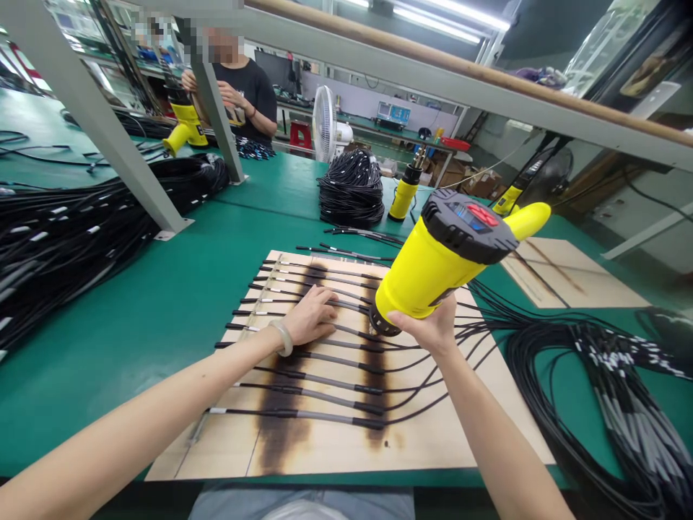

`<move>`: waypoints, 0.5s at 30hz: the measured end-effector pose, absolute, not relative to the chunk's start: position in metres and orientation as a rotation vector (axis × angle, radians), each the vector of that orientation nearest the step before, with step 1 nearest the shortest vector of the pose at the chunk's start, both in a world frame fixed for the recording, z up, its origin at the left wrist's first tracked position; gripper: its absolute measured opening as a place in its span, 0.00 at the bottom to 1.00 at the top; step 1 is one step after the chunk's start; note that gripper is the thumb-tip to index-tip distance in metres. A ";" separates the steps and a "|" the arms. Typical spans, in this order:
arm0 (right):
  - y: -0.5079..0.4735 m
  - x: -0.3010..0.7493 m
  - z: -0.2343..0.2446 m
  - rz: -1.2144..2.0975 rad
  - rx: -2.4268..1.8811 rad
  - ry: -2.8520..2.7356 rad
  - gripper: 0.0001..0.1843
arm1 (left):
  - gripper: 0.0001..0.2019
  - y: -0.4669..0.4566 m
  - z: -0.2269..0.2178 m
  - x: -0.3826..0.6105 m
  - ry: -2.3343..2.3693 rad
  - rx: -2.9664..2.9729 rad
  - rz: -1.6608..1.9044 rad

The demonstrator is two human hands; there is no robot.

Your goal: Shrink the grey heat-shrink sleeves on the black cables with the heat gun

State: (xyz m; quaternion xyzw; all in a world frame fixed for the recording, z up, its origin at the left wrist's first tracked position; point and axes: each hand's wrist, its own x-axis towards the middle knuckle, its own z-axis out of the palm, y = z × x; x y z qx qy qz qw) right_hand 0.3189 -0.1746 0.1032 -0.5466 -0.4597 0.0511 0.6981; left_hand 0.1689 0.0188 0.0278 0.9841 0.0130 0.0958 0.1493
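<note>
My right hand (433, 325) is wrapped round a yellow heat gun (427, 267) with a dark end cap. The gun tilts down to the left, its black end (383, 321) close above the cables and a scorched strip (373, 375) of the wooden board (433, 440). My left hand (311, 318) lies over the middle of the row, fingers loosely extended and touching the cables, a pale bangle at its wrist. Several black cables (330, 396) with grey sleeve sections lie side by side across the board. The hand and gun hide parts of some.
Coiled cables (546, 390) lie to the right, and a large cable bundle (108, 238) to the left. A cable coil (351, 188) and another heat gun (403, 195) stand behind the board. Metal posts (211, 94) rise from the green table. A person (246, 94) works across it.
</note>
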 end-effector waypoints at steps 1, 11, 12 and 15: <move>-0.175 0.319 0.102 0.130 -1.210 -1.007 0.28 | 0.05 0.019 0.028 0.165 0.054 2.824 0.290; -0.177 0.315 0.102 0.219 -1.187 -0.982 0.36 | 0.05 0.019 0.025 0.149 0.105 2.808 0.380; -0.177 0.316 0.102 0.233 -1.174 -0.982 0.37 | 0.05 0.018 0.025 0.149 0.103 2.808 0.382; -0.178 0.318 0.099 0.229 -1.156 -0.980 0.38 | 0.05 0.017 0.025 0.149 0.100 2.811 0.380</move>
